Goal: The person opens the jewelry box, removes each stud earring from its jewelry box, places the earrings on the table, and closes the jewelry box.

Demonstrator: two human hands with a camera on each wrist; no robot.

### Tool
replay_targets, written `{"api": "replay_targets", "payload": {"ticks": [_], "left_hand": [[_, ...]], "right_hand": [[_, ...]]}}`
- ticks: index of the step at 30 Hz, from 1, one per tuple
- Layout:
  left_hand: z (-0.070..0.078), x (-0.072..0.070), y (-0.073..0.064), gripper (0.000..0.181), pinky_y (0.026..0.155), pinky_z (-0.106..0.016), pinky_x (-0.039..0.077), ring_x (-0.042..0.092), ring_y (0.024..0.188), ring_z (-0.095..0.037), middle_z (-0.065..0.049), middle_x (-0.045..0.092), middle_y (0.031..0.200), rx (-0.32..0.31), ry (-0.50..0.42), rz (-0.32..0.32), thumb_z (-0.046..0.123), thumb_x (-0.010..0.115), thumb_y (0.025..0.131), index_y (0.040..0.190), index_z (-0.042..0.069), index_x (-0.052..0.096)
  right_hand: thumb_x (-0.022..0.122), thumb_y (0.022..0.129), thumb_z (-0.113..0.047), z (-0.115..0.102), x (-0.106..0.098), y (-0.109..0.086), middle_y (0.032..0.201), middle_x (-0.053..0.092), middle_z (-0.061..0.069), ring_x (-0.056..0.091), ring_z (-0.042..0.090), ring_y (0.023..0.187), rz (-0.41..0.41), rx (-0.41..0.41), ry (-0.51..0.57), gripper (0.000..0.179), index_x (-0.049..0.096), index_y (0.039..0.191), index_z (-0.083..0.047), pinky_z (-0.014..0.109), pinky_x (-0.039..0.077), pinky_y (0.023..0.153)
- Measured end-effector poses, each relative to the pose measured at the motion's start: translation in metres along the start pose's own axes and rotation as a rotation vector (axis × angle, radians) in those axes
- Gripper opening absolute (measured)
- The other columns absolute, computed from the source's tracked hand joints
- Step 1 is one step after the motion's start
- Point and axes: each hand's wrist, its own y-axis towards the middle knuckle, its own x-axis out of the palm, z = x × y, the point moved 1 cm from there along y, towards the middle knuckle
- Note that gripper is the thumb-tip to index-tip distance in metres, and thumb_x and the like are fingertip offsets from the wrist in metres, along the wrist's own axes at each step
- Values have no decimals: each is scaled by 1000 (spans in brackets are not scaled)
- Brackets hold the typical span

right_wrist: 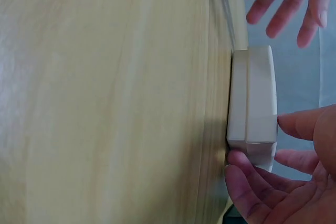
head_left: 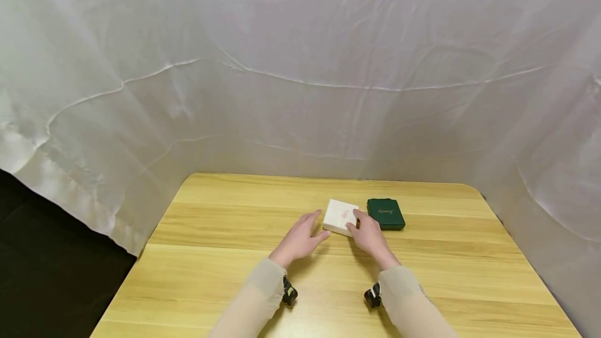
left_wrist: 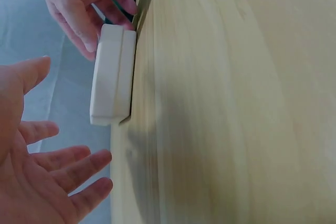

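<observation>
White with a pink print on its lid, a small square jewelry box point(head_left: 339, 216) sits on the pale wood-grain tabletop point(head_left: 188, 275), just right of the middle and closer to the far edge than to the near one, its sides skewed against that edge. Both wrist views show a seam running round its walls where the lid meets the base, and the lid is on. The right hand point(head_left: 370, 233) pinches the box at its right side, the thumb on the rim of the lid and the fingers curled against the end wall. The left hand point(head_left: 300, 236) is beside the box's left side, its fingers spread and well apart from one another, holding nothing; in the wrist views a gap shows between them and the white wall. Toward the tabletop's right edge, just past the right hand, lies a dark green box point(head_left: 386, 214) with upside-down lettering that seems to read "Jewelry". Beige sleeves point(head_left: 255, 293) cover both forearms, and a small black wrist camera point(head_left: 289, 292) shows at each cuff. Behind the far edge hangs a creased, pale satiny curtain point(head_left: 305, 119), which continues along the right edge.
</observation>
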Motion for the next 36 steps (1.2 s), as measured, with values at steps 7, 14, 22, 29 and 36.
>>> {"api": "replay_targets", "payload": {"ticks": [7, 14, 22, 29, 36], "left_hand": [[4, 8, 11, 70, 110, -52, 30, 38, 137, -33, -14, 39, 151, 7, -33, -21, 39, 59, 97, 153, 6, 33], [4, 14, 15, 70, 111, -48, 30, 37, 137, -33, -16, 39, 151, 8, -32, -70, 39, 60, 97, 153, 7, 32], [3, 16, 17, 70, 111, -47, 32, 40, 135, -34, -20, 42, 148, 22, -66, -51, 30, 66, 95, 152, 4, 34], [0, 10, 10, 72, 103, -44, 42, 52, 119, -31, -24, 45, 142, 15, -80, -32, 26, 70, 91, 149, 0, 36], [-9, 5, 1, 67, 77, -29, 51, 54, 90, -18, -9, 56, 109, 44, -83, -10, 19, 74, 87, 143, -2, 43]], "right_hand": [[59, 99, -16, -2, 1, 0, 141, 46, 28, 41, 44, 131, 3, -14, -9, 54, 41, 144, 6, 58, 37, 103], [59, 99, -16, -2, 1, 1, 143, 44, 28, 40, 44, 132, 0, -9, -6, 54, 41, 145, 6, 58, 36, 104], [61, 98, -17, -2, 3, 1, 136, 51, 28, 45, 42, 128, -1, -14, 4, 54, 43, 144, 5, 56, 39, 102], [62, 97, -18, -5, 8, -5, 132, 54, 27, 52, 39, 120, -17, -17, 34, 54, 44, 144, 3, 53, 45, 96], [64, 96, -16, -13, 15, -16, 130, 56, 24, 57, 34, 115, -43, -27, 88, 54, 45, 144, 1, 44, 50, 88]]}}
